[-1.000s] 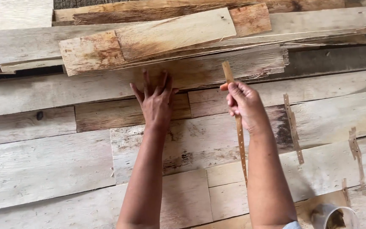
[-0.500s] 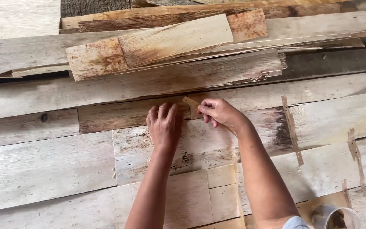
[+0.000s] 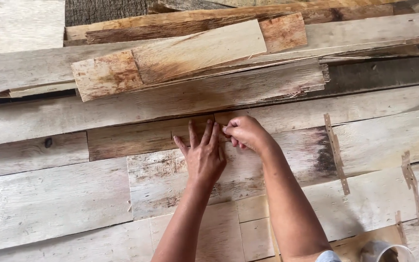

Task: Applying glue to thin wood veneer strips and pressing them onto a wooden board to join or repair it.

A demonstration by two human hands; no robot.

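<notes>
My left hand (image 3: 204, 157) lies flat with its fingers spread on pale wooden sheets (image 3: 161, 179) laid edge to edge, its fingertips at the seam with a darker brown sheet (image 3: 136, 138). Beside those fingertips my right hand (image 3: 246, 133) is closed, its fingers pinched on the end of a thin brown strip (image 3: 224, 129). Nearly all of that strip is hidden under the two hands.
Loose boards (image 3: 180, 58) are stacked across the top of the view. Thin brown strips (image 3: 336, 153) (image 3: 410, 182) are stuck across seams on the right. A round container's rim (image 3: 386, 251) shows at the bottom right corner.
My right hand has lowered the long strip from upright and brought it left to the seam. My left hand has slid down and right, meeting the right hand there.
</notes>
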